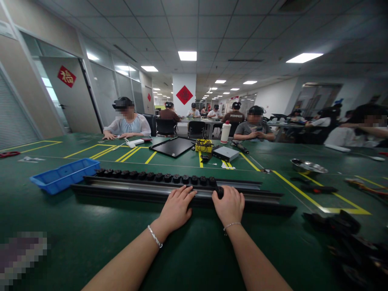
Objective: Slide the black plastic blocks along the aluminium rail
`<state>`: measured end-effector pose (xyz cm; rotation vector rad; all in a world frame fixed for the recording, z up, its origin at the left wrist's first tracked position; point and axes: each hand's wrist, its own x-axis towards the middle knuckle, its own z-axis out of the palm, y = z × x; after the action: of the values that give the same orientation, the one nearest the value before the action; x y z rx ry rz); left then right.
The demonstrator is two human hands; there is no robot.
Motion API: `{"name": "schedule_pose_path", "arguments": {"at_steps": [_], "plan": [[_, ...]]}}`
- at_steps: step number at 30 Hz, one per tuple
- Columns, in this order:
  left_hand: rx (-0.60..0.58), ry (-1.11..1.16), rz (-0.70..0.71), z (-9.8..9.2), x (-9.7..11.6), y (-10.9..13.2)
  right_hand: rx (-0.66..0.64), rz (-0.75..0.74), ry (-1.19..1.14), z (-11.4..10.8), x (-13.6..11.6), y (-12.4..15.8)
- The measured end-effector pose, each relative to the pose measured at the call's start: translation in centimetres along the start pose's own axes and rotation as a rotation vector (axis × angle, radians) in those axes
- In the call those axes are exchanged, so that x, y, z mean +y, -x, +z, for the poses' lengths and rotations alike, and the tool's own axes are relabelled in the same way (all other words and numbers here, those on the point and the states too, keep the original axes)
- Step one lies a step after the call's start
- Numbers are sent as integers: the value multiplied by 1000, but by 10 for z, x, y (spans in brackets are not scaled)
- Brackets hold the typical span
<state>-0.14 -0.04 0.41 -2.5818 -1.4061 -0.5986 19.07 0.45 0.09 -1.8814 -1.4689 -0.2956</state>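
Observation:
Two long black rails [121, 193] lie side by side across the green table. A row of small black wheel-like pieces [167, 178] sits along the rear rail, from its left end to near my right hand. My left hand [176, 207] lies on the front rail, its fingers stretched out over the edge and holding nothing. With thumb and fingers, my right hand [230, 205] grips one small black wheel-like piece [220, 192] over the rails, at the right end of the row. Its underside is hidden, so I cannot tell whether it touches the rail.
A blue plastic tray [65, 173] stands by the rails' left end. Behind them are a flat black panel [174, 146], a grey box [226, 153] and a white bottle [225, 132]. A metal bowl [309, 166] and black parts [348, 234] lie right. People sit across the table.

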Motion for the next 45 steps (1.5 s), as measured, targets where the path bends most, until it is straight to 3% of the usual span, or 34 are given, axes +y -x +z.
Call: {"name": "schedule_pose_path", "arguments": {"at_steps": [7,23,45], "plan": [[-1,-4,-7,1,0,0,40,38,35,1,3,-1],[10,8,0,1,0,0,-40,116,7,-6,3,-5],[8,0,3,1,0,0,-11,126,4,-6,3,-5]]}}
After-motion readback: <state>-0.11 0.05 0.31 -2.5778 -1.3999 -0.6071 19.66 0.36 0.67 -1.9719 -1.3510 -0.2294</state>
